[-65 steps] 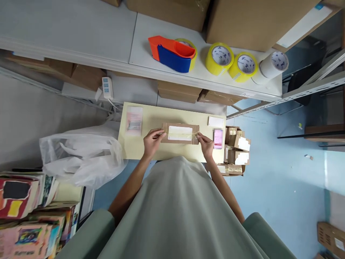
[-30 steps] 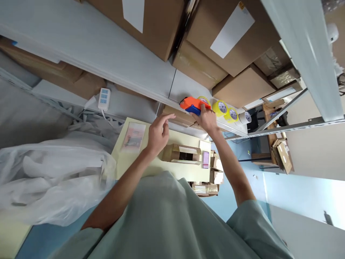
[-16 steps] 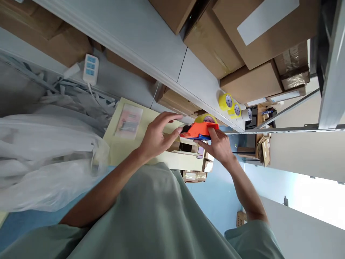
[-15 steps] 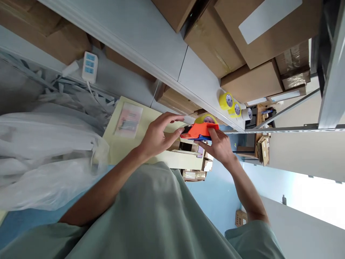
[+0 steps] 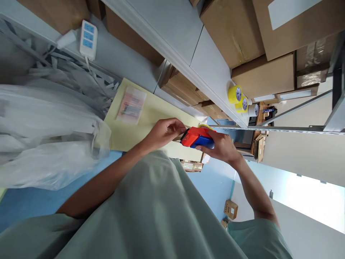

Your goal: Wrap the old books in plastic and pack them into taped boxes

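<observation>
My right hand (image 5: 222, 146) is wrapped round a red and blue tape dispenser (image 5: 198, 137), held above the pale yellow table (image 5: 153, 111). The edge of a yellow tape roll (image 5: 205, 126) shows behind the dispenser's body. At the dispenser's dark front end is my left hand (image 5: 165, 133), thumb and forefinger pinched together. Whatever lies between those fingertips is too small to make out. Part of a brown cardboard box shows below the dispenser, mostly hidden by my hands.
Yellow tape rolls (image 5: 235, 94) and a white roll (image 5: 253, 110) stand on the grey shelf (image 5: 212, 72) beside large cardboard boxes (image 5: 265, 77). A printed sheet (image 5: 131, 105) lies on the table. White plastic bags (image 5: 48, 140) fill the left side, below a power strip (image 5: 88, 40).
My left fingers have closed into a pinch at the dispenser's front end. The dispenser has turned in my right hand, showing more of its blue side. The whole view has shifted slightly.
</observation>
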A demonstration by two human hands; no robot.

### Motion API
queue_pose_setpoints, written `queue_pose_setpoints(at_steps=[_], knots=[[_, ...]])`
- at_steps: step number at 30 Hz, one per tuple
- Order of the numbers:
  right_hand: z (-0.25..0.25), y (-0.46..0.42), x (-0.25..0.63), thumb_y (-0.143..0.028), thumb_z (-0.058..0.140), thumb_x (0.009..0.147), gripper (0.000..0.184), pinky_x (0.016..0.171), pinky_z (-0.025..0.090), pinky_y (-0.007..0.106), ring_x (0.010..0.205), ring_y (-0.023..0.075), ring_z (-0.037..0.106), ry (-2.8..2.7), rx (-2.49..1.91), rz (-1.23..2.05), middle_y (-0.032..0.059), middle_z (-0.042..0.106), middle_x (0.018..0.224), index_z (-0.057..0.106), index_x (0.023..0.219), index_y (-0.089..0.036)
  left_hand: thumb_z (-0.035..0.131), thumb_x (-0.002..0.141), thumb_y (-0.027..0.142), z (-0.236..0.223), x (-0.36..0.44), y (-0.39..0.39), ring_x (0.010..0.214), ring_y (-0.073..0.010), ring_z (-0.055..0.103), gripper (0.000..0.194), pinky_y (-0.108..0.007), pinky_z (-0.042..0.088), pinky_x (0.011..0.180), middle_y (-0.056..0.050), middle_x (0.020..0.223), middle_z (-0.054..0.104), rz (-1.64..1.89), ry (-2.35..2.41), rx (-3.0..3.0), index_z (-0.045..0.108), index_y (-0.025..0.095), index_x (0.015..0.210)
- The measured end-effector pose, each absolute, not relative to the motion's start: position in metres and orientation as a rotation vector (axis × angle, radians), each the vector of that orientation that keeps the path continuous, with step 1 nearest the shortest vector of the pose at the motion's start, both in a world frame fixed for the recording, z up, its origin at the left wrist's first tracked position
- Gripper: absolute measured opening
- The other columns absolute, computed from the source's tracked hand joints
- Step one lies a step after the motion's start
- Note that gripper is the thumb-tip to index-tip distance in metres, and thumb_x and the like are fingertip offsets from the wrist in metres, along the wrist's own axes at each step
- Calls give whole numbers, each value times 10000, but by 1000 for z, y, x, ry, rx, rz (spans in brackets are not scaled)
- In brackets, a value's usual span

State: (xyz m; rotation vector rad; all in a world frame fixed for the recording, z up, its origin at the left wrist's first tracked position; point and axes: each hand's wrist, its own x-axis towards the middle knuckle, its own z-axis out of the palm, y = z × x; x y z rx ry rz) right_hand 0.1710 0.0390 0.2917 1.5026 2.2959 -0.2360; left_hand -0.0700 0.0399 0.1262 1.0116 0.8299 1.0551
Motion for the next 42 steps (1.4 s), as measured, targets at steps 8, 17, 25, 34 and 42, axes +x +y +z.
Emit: queue_pose_setpoints(at_steps=[8,17,25,34,42], knots=[[286,45,144,-863,698,954,603,636,459,328,685,255,755,1923,1576,-498,34,780,718,804,967,-270,883,772,829,84,-38,9,922,-279,795,639,-414,677,847,-89,918,829,964,763,672,773,203,835],[344,71,166,-956,609,922,740,501,331,333,499,180,606,1692,1632,-609,15,688,592,654,680,-259,934,704,772,14,-52,11,909,-269,783,625,-372,648,839,-98,900,845,976,1026,594,837,184,889],[320,84,146,-899,642,952,708,608,366,340,599,226,655,1745,1565,-450,56,688,613,672,663,-254,977,762,563,-31,-1,22,776,-233,725,429,-323,561,712,-52,719,764,875,1077,508,802,172,784],[297,91,120,-857,591,1014,700,664,398,329,753,258,721,1629,1474,-350,114,776,794,763,829,-204,792,874,376,-54,19,25,875,-261,753,224,-326,536,783,-49,813,816,795,1192,711,799,187,754],[296,95,104,-871,485,1053,749,682,382,322,831,266,734,1568,1402,-325,122,792,880,771,941,-188,736,960,384,-46,29,21,1030,-301,770,208,-375,577,940,-110,1061,836,776,1304,939,809,189,973]])
